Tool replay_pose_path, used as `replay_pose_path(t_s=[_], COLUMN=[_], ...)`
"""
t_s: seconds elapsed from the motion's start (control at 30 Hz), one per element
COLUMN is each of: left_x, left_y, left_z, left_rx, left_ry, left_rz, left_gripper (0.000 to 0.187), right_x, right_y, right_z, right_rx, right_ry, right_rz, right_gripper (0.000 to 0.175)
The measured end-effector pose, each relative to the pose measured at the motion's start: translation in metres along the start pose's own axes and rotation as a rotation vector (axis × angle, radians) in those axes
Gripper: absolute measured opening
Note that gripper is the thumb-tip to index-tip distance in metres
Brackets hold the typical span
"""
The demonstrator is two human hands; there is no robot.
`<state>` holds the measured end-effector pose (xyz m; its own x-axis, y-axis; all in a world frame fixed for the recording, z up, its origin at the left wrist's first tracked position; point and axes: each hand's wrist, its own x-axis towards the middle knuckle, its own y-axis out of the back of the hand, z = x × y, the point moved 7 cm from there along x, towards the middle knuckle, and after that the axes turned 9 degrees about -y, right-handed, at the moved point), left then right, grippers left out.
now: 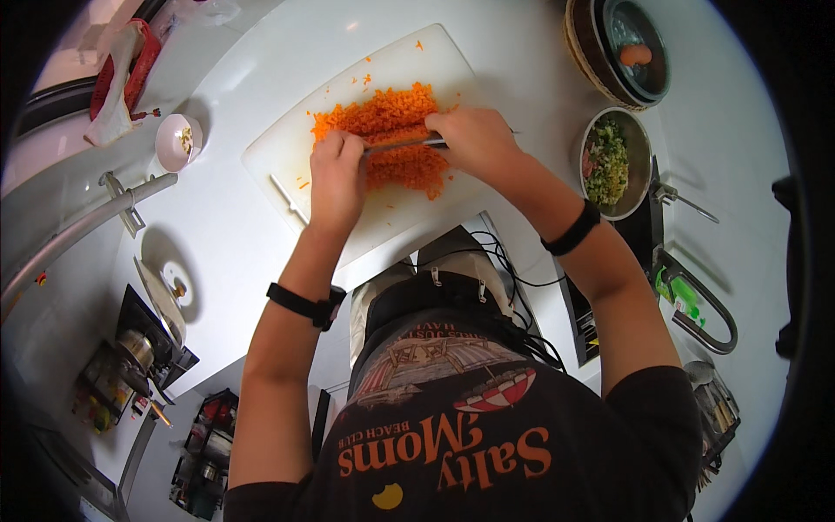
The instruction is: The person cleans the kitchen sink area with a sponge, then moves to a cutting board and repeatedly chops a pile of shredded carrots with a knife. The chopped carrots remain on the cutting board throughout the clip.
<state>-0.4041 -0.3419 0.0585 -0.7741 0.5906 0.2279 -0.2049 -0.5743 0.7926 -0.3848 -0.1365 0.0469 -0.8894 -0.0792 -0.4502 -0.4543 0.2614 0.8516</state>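
A heap of finely chopped carrot [385, 107] is spread over a white cutting board [430, 49], parted by a knife [401, 143] lying crosswise through it. My right hand [475, 137] grips the knife at its right side, the fingers curled around it. At the other end, my left hand [336, 176] pinches the knife with bent fingers. Most of the cutting edge is hidden from above. Small orange bits are scattered about the board beyond the heap.
Right of the board stands a metal bowl [636, 169] of chopped greens and pinkish food. Behind it, another bowl [659, 78] holds a carrot piece [635, 55]. A white bowl [171, 156] and a pot lid [153, 297] are at left. A faucet [727, 326] curves at right.
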Motion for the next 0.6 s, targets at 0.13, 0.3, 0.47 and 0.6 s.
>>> replay_pose_path(t_s=[0.13, 0.3, 0.47, 0.6], left_x=[-0.002, 0.005, -0.019, -0.031], left_y=[-0.021, -0.017, -0.003, -0.030], left_z=[-0.001, -0.003, 0.016, 0.012], left_rx=[0.030, 0.001, 0.006, 0.008], left_ry=[0.026, 0.034, 0.008, 0.036], left_rz=[-0.027, -0.059, -0.032, -0.106], left_gripper=[0.022, 0.021, 0.018, 0.019], right_x=[0.002, 0.000, -0.028, -0.029], right_y=[-0.018, -0.009, -0.003, -0.030], right_z=[0.001, -0.002, 0.001, -0.002], right_rx=[-0.040, -0.005, 0.010, 0.000], right_ry=[-0.044, 0.017, 0.015, 0.010], right_rz=[-0.005, 0.047, 0.042, 0.125], right_gripper=[0.019, 0.017, 0.014, 0.017])
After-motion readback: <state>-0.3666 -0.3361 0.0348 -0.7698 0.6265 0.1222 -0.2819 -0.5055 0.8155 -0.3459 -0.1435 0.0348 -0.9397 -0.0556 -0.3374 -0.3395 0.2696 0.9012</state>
